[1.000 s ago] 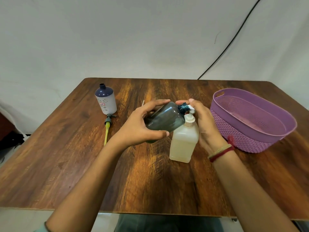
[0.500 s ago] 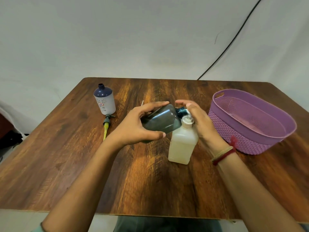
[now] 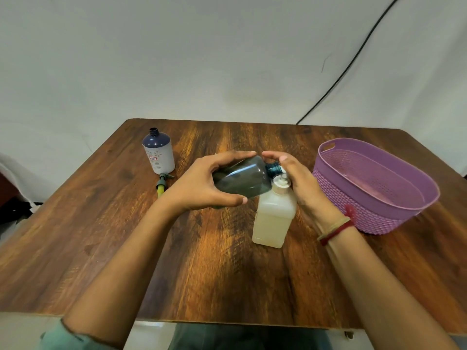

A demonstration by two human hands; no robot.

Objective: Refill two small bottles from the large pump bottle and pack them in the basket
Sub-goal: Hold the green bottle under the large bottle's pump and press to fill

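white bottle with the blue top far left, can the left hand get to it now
Likely not yet: the left hand grips the dark bottle at the pump bottle, though nothing stands between it and the white bottle.

Purple weave-pattern basket (image 3: 338,198), dark btl (image 3: 242,179) (maybe teal), cream pump btl (image 3: 274,218), navy/white dotted btl (image 3: 159,155).

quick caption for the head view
Left hand holds dark translucent plastic bottle tilted toward pale square pump bottle, right hand on its pump head.

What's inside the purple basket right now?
Inside the purple basket only its own holed floor shows, and no bottle shows there. The near wall covers the strip of floor closest to the person, so that part cannot be checked.
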